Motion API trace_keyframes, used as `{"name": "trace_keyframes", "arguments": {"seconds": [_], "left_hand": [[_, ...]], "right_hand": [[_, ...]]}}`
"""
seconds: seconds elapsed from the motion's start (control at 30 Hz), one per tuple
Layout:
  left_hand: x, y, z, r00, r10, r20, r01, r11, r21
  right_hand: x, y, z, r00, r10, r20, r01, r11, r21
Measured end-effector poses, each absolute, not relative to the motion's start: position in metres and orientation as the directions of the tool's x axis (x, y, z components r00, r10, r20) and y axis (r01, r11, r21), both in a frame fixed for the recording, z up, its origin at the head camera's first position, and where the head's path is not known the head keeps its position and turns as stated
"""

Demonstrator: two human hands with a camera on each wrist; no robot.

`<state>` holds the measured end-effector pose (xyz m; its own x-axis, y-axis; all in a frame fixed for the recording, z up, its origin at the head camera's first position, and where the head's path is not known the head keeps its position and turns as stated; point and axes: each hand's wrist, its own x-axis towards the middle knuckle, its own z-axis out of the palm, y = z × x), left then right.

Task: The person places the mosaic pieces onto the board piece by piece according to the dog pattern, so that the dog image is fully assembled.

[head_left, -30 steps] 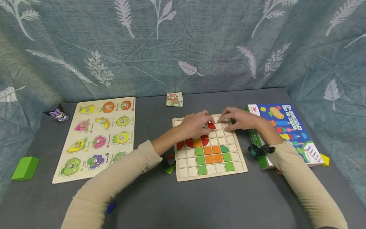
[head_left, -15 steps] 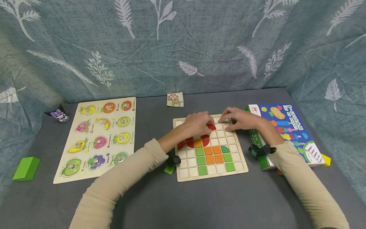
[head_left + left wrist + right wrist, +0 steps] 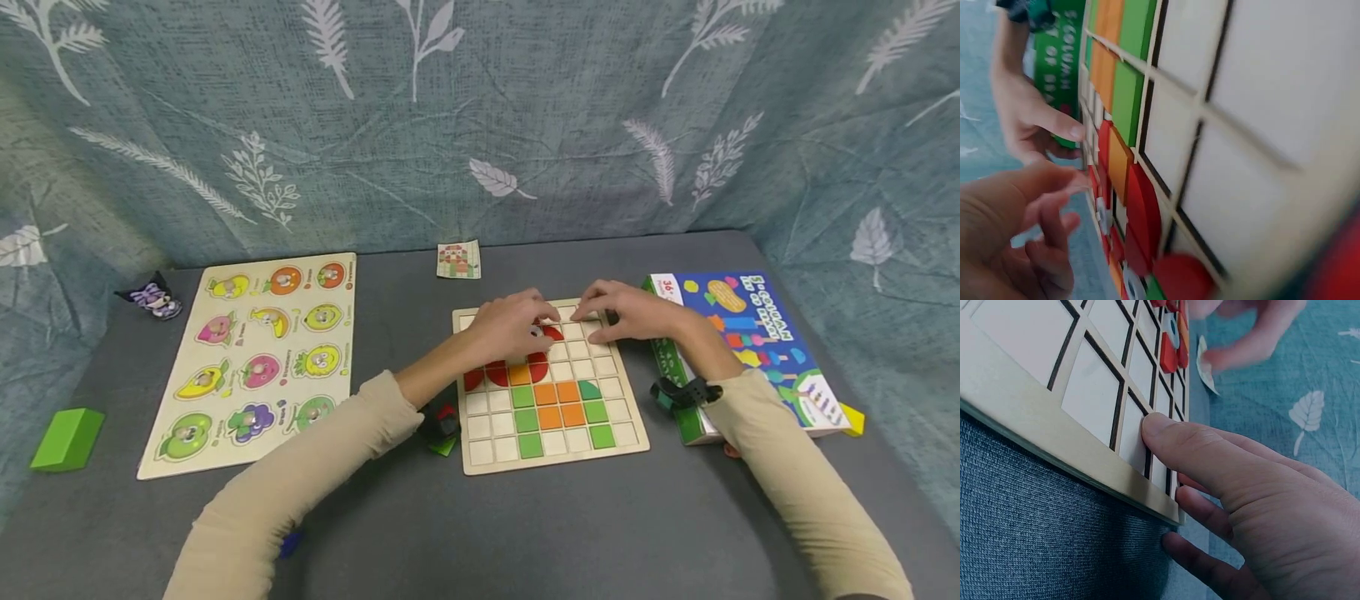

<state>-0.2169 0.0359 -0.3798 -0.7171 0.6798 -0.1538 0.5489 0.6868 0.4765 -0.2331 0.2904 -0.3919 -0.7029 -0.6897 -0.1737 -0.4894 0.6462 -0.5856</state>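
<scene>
My left hand (image 3: pixel 512 325) hovers over the upper middle of a wooden grid board (image 3: pixel 480 452). Its fingers stand just above a red curved tile (image 3: pixel 553 333), which lies in the grid; in the right wrist view they look blurred and apart from the red pieces (image 3: pixel 1169 353). A white ring-like eye tile (image 3: pixel 536 331) is partly covered by these fingers. At the board's far right corner rests my right hand (image 3: pixel 633 310), thumb pressed on a bare cell and fingers spread by the edge. Orange tiles (image 3: pixel 561 404) and green tiles (image 3: pixel 528 421) fill several lower cells.
A fruit puzzle board (image 3: pixel 251 342) lies at left, with a small figure (image 3: pixel 153 297) and green block (image 3: pixel 67 439) beyond it. A patterned card (image 3: pixel 458 260) lies behind the grid. The blue-and-green box (image 3: pixel 757 350) stands at right, beside a yellow block (image 3: pixel 852 419).
Half a second ago my left fingers pinched the red curved tile, tilted; now it lies lower in the grid and the fingers have parted from it. The right hand keeps its place.
</scene>
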Motion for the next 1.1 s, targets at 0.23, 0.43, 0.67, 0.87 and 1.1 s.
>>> {"name": "trace_keyframes", "arguments": {"seconds": [0.23, 0.43, 0.67, 0.87, 1.1], "left_hand": [[-0.167, -0.049, -0.380, -0.739, 0.670, -0.069, 0.507, 0.620, 0.599], [-0.128, -0.114, -0.396, -0.777, 0.628, -0.037, 0.424, 0.567, 0.706], [-0.103, -0.130, -0.406, -0.745, 0.666, -0.042, 0.409, 0.505, 0.760], [-0.100, -0.123, -0.408, -0.731, 0.679, -0.065, 0.415, 0.519, 0.747], [-0.099, -0.121, -0.405, -0.721, 0.690, -0.058, 0.515, 0.590, 0.622]], "right_hand": [[-0.232, 0.292, -0.391, -0.705, -0.683, -0.188, -0.489, 0.661, -0.569], [-0.231, 0.292, -0.389, -0.710, -0.680, -0.184, -0.494, 0.667, -0.558], [-0.231, 0.290, -0.390, -0.714, -0.673, -0.190, -0.476, 0.667, -0.574], [-0.231, 0.290, -0.390, -0.716, -0.672, -0.190, -0.480, 0.671, -0.565], [-0.231, 0.290, -0.390, -0.711, -0.677, -0.189, -0.487, 0.668, -0.562]]}}
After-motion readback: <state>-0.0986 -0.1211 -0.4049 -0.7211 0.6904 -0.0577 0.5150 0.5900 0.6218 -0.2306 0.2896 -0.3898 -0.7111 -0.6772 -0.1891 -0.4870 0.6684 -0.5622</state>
